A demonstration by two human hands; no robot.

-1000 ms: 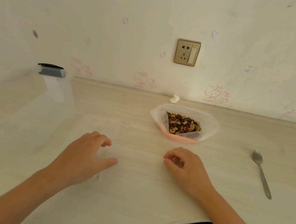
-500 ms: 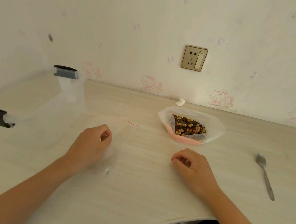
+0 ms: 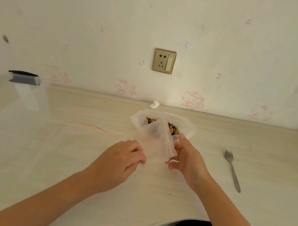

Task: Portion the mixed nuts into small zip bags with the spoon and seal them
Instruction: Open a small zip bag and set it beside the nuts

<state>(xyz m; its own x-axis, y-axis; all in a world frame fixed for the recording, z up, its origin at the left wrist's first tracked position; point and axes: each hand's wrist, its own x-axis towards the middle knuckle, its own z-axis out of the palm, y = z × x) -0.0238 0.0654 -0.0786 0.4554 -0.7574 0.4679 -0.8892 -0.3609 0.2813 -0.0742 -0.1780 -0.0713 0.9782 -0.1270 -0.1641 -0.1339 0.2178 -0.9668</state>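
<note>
Clear zip bag (image 3: 153, 143) pinched by left hand (image 3: 125, 159), right hand (image 3: 187, 159) — mouth rightward.

The zip bag (image 3: 156, 143) I hold is thin, clear, slightly glossy plastic; the spoon (image 3: 233, 171) is shiny smooth metal; the worktop (image 3: 62, 158) is pale matt wood-grain.

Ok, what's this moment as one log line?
left hand: pinches zip bag | right hand: holds its zip edge | spoon: untouched | nuts: not yet portioned
</note>
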